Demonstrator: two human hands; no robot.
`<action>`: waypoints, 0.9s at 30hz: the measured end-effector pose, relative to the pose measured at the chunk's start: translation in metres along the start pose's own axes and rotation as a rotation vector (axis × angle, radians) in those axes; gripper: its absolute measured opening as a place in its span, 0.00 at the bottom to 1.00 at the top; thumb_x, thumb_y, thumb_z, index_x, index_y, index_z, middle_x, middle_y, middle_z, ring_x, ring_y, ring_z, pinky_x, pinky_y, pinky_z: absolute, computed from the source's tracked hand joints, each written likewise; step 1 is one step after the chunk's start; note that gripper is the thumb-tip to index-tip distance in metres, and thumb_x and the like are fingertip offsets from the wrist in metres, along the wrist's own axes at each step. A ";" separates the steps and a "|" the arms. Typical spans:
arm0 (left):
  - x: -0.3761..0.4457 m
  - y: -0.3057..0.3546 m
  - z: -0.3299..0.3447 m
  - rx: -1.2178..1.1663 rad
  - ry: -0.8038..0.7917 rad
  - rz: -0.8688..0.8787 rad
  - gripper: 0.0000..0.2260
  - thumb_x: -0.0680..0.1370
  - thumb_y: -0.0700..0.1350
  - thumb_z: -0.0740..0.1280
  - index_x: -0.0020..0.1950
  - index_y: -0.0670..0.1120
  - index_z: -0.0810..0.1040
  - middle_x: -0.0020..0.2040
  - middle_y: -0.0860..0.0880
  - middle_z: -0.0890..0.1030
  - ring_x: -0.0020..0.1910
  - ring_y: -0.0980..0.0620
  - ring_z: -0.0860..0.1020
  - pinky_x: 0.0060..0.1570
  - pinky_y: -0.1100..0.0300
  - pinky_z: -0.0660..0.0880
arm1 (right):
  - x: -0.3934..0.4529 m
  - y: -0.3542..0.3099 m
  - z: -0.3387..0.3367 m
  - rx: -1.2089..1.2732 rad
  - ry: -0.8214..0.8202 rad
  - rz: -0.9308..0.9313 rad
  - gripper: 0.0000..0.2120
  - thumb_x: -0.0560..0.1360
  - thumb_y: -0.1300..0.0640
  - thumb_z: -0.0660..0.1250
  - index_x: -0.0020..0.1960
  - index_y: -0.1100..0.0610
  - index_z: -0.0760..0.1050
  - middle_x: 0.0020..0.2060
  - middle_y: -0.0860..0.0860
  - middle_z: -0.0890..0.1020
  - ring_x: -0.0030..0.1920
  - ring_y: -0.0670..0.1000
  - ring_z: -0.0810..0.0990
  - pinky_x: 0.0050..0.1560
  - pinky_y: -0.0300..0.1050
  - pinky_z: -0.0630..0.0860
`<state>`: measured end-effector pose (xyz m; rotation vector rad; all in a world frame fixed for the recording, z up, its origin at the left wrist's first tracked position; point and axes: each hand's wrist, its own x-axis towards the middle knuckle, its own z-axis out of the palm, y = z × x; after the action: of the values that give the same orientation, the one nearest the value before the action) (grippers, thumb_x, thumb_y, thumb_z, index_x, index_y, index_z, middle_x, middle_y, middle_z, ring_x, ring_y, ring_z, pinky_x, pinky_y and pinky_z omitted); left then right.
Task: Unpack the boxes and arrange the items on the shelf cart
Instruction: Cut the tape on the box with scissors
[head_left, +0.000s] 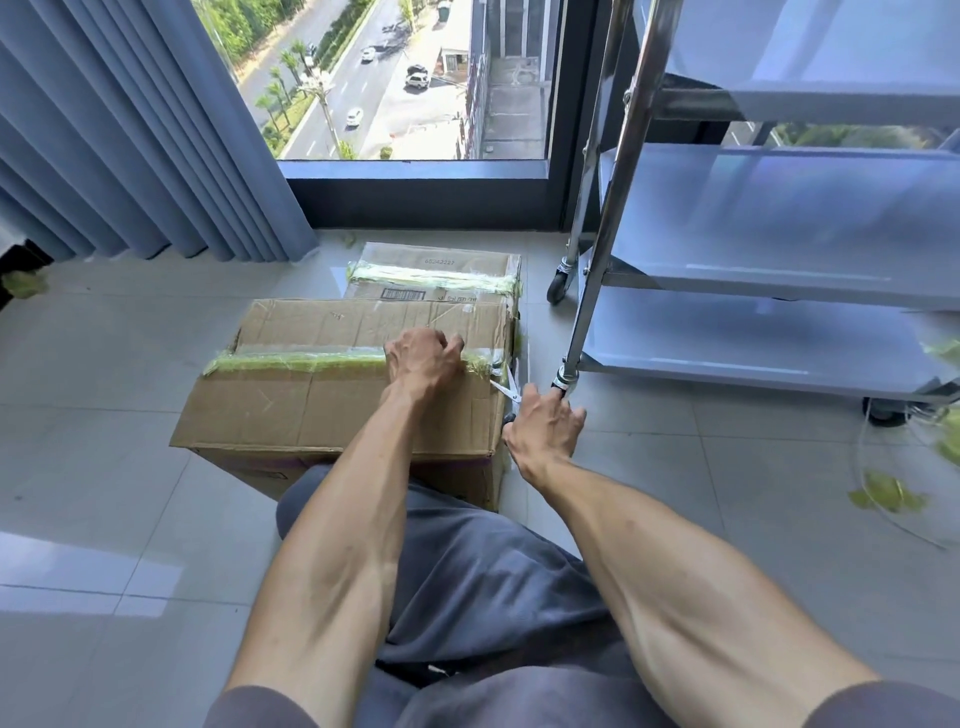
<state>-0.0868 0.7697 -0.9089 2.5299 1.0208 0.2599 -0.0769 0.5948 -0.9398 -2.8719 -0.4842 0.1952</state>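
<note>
Steel scissors (506, 388) in right hand (545, 431) point toward taped box (332, 395).

Two bare arms reach out, with no sleeves over the forearms. You can see the veins and muscles on them. The left hand (423, 358) and the right hand (545, 431) wear no gloves, rings or watch. The person wears loose gray shorts (483, 577) of soft cloth, with folds in them. A bit of gray sleeve (883, 706) shows near each bottom corner.
</note>
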 end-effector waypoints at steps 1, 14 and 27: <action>0.001 0.001 0.000 0.011 -0.019 -0.001 0.17 0.80 0.55 0.63 0.36 0.48 0.80 0.27 0.53 0.71 0.30 0.52 0.72 0.37 0.61 0.63 | -0.001 -0.001 -0.001 0.013 0.005 0.003 0.11 0.73 0.54 0.67 0.54 0.54 0.74 0.48 0.55 0.77 0.49 0.56 0.79 0.54 0.51 0.69; -0.030 -0.011 0.033 0.062 -0.111 0.034 0.09 0.81 0.49 0.56 0.48 0.46 0.72 0.51 0.42 0.79 0.59 0.43 0.69 0.61 0.46 0.62 | -0.007 -0.003 -0.004 0.077 0.066 -0.011 0.08 0.72 0.58 0.63 0.50 0.57 0.75 0.45 0.55 0.78 0.46 0.58 0.81 0.45 0.48 0.75; -0.039 -0.013 0.051 0.062 0.059 0.057 0.11 0.80 0.49 0.60 0.56 0.46 0.77 0.62 0.49 0.78 0.64 0.46 0.69 0.66 0.46 0.59 | 0.011 -0.020 -0.008 -0.022 0.016 -0.046 0.12 0.79 0.67 0.57 0.51 0.60 0.79 0.46 0.56 0.82 0.49 0.57 0.83 0.42 0.45 0.76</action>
<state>-0.1073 0.7364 -0.9614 2.6245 0.9942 0.3252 -0.0717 0.6156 -0.9279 -2.8777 -0.5516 0.1603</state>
